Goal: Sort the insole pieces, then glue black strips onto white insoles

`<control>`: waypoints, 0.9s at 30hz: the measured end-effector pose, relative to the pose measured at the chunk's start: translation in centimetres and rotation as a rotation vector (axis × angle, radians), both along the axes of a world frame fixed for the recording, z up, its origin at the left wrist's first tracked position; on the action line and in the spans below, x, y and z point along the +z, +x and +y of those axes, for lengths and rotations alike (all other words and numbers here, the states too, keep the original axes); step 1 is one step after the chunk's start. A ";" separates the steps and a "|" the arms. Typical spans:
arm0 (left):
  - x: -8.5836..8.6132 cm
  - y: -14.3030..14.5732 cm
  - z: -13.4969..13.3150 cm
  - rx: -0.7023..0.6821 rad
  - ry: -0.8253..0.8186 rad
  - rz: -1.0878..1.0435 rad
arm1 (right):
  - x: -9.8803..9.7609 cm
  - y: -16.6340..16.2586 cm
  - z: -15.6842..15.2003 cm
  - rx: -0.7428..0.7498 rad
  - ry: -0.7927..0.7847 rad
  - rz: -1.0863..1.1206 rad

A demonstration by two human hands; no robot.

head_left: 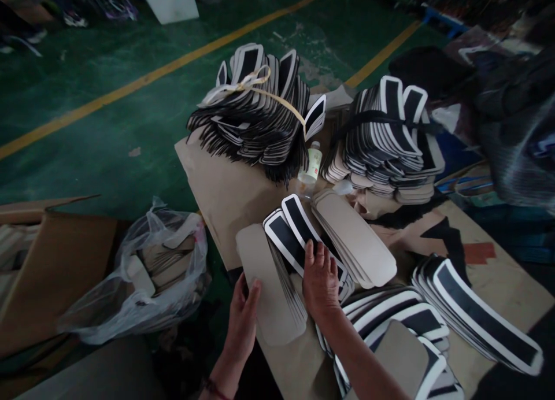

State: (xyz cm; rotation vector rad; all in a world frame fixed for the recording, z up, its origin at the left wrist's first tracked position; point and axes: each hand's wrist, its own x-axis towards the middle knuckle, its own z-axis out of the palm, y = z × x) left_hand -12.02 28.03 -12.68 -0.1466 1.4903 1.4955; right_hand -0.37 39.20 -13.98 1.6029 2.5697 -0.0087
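My left hand point(245, 310) holds the left edge of a fanned stack of beige rounded panels point(271, 284), thumb on top and the other fingers mostly hidden. Fingers of my right hand point(321, 276) rest on black curved strips with white borders point(297, 215), beside that stack; they look stretched forward over the top strip. Another fanned pile of beige panels point(358, 238) lies just right of these strips. Under my right forearm is a heap of white-edged black pieces point(390, 307), with a beige panel point(401, 354) on it.
Two big tied bundles, one left point(255, 111) and one right point(385, 140), stand at the table's back, with a bottle point(312, 162) between. More curved strips point(485, 313) lie right. A clear bag of beige pieces point(165, 267) and a cardboard box point(65, 267) stand left.
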 end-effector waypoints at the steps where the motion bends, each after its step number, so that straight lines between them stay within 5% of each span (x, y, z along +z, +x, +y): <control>1: 0.0 0.0 0.0 0.000 0.003 -0.001 | 0.1 0.3 0.3 0.014 -0.012 0.010; 10: -0.9 -0.1 -0.5 -0.002 0.070 0.031 | 3.4 3.2 4.4 0.022 -0.368 0.110; 27: -0.7 -0.3 -0.4 0.017 -0.037 0.019 | 0.3 2.0 2.5 0.011 -0.073 -0.019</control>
